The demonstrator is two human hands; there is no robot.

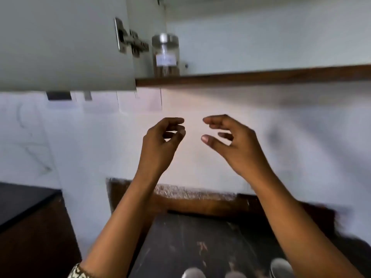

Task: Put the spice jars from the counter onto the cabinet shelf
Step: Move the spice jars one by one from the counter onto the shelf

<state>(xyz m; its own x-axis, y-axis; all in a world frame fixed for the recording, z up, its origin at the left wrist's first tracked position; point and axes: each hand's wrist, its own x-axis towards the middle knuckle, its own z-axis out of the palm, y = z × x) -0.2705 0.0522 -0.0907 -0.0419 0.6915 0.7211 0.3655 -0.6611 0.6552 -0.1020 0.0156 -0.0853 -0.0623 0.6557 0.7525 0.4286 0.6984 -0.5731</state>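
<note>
head view | my left hand [162,141] and right hand [236,145] raised side by side below shelf, apart, fingers loosely curled, holding nothing | clear glass spice jar with steel lid [165,55] upright at left end of brown-edged cabinet shelf [251,76], beside open grey cabinet door [60,43] | three blurred steel jar lids [192,272] at bottom edge, on dark counter [190,237]

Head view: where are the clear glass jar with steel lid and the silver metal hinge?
clear glass jar with steel lid [165,59]: head view, on its white label.
silver metal hinge [133,40]: head view, on its arm.
</note>
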